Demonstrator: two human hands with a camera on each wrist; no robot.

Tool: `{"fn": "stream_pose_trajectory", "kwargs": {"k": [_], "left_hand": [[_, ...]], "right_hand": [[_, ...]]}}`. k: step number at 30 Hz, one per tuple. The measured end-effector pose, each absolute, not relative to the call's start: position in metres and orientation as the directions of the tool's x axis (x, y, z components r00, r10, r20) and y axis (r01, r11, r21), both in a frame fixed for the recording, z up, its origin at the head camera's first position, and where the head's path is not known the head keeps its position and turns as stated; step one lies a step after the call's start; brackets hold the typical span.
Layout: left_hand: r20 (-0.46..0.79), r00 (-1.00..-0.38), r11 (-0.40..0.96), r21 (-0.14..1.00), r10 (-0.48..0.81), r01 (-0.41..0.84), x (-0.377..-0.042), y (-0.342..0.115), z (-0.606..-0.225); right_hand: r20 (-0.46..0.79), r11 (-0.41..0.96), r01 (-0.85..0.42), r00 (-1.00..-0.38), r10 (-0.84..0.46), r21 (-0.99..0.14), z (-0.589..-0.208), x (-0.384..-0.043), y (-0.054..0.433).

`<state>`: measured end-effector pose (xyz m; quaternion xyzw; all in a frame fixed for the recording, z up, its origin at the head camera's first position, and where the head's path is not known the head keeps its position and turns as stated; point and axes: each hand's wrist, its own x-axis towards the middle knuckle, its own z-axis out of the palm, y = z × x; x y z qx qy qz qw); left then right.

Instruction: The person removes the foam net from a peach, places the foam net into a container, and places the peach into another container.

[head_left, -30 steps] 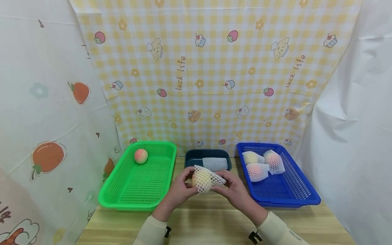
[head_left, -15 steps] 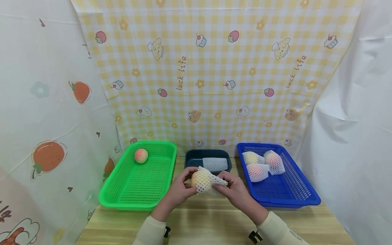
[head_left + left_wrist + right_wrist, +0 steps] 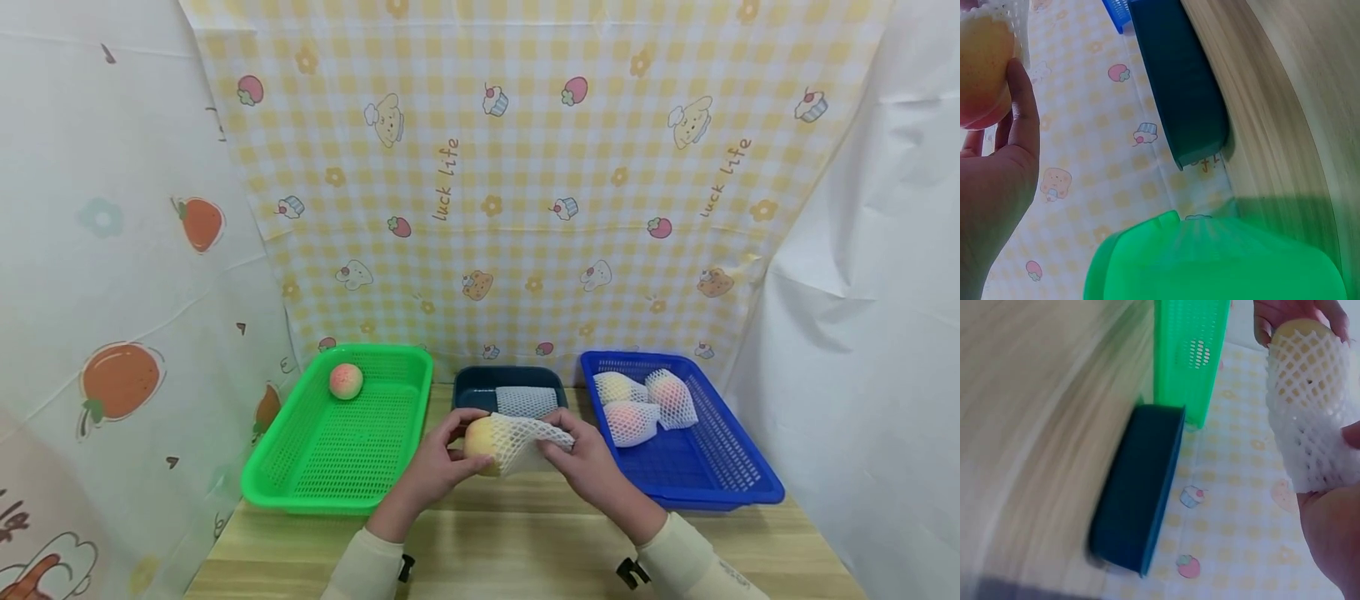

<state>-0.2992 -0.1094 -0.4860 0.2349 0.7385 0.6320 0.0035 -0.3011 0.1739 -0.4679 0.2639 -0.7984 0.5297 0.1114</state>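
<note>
Nearest, over the wood-grain tabletop, the left hand grips the bare end of a yellow peach, thumb and fingers curled about it. The right hand pinches the loose tail of the white foam net fitted over the peach's other end. Change noted: the right hand has shifted rightward, drawing the net with it, and more peach is exposed than half a second ago. Judged from this, the sleeve is partly on and the fitting incomplete.

Beyond, the green basket holds one unwrapped peach; the blue basket holds three netted peaches. Between these, the dark teal tray contains spare foam netting. Farthest hangs a yellow-checked cloth.
</note>
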Motion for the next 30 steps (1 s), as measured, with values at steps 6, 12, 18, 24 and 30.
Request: {"fn": "stream_pose_trajectory", "kwargs": {"k": [6, 12, 18, 24, 30], "left_hand": [[0.281, -0.906, 0.098, 0.94, 0.316, 0.326, -0.298, -0.116, -0.485], [0.303, -0.903, 0.108, 0.931, 0.306, 0.349, -0.297, -0.121, -0.484], [0.294, -0.912, 0.116, 0.934, 0.285, 0.337, -0.302, -0.125, -0.482], [0.285, -0.913, 0.107, 0.939, 0.292, 0.327, -0.305, -0.129, -0.478], [0.292, -0.913, 0.099, 0.938, 0.283, 0.331, -0.307, -0.13, -0.476]], "right_hand": [[0.411, 0.381, -0.498, -0.864, -0.29, -0.779, -0.446, -0.31, 0.181], [0.392, 0.496, -0.493, -0.87, -0.3, -0.714, -0.428, -0.322, 0.187], [0.41, 0.589, -0.561, -0.828, -0.383, -0.582, -0.408, -0.348, 0.183], [0.375, 0.669, -0.642, -0.765, -0.524, -0.374, -0.39, -0.385, 0.169], [0.311, 0.705, -0.67, -0.738, -0.599, -0.232, -0.389, -0.42, 0.15]]}}
